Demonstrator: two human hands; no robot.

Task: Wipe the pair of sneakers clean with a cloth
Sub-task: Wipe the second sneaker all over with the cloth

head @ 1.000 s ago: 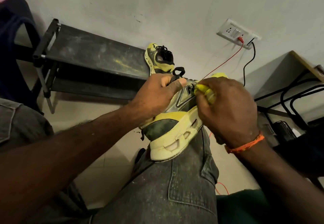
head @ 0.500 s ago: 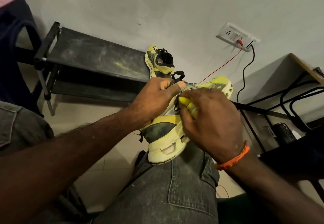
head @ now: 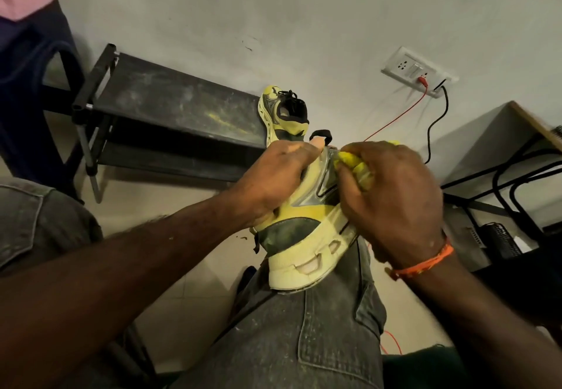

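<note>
A yellow and grey sneaker (head: 304,236) rests heel-down on my right knee, its pale sole facing right. My left hand (head: 273,175) grips its upper from the left, thumb by the black heel loop. My right hand (head: 392,200), with an orange thread band at the wrist, presses a bunched yellow cloth (head: 354,169) against the grey side panel. The toe is mostly hidden behind my right hand. The second sneaker (head: 282,115) stands on the floor against the wall, beside the rack.
A dusty black metal shoe rack (head: 170,115) stands at the left along the wall. A wall socket (head: 416,72) holds a red and a black cable. A desk frame (head: 498,169) with cables is at the right. My jeans-clad knee (head: 310,328) fills the foreground.
My right hand with the cloth has slid along the shoe's side, back toward the heel and then forward toward the toe. The left hand keeps its hold on the sneaker.
</note>
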